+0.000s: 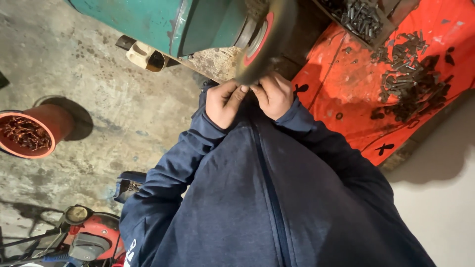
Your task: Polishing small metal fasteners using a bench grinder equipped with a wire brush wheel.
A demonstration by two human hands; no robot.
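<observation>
- Both our hands meet at the lower edge of the wire wheel on the green bench grinder. Left hand and right hand sit knuckle to knuckle, fingertips pinched inward toward 1 spot just under the wheel's rim.
- Fingers of both hands are curled narrow, closed on something small. The workpiece itself is not visible; the fingers and the wheel cover it.
- Judgement: the piece is probably 1 of the small dark metal parts heaped on the orange sheet to the right. Such a part would be stiff, light, hard and possibly oily, so prone to slip or be snatched by the wheel. A firm 2-handed pinch at both ends, fingertips kept clear of the bristles, seems the sound hold.
- Hard to make out: whether the wheel is turning (its rim looks blurred), and exact contact between piece and bristles.
- Cut off: the grinder top, and the tray of parts at the upper edge.
- Also present: a red bucket of rusty scrap on the concrete floor, well apart to the left.
</observation>
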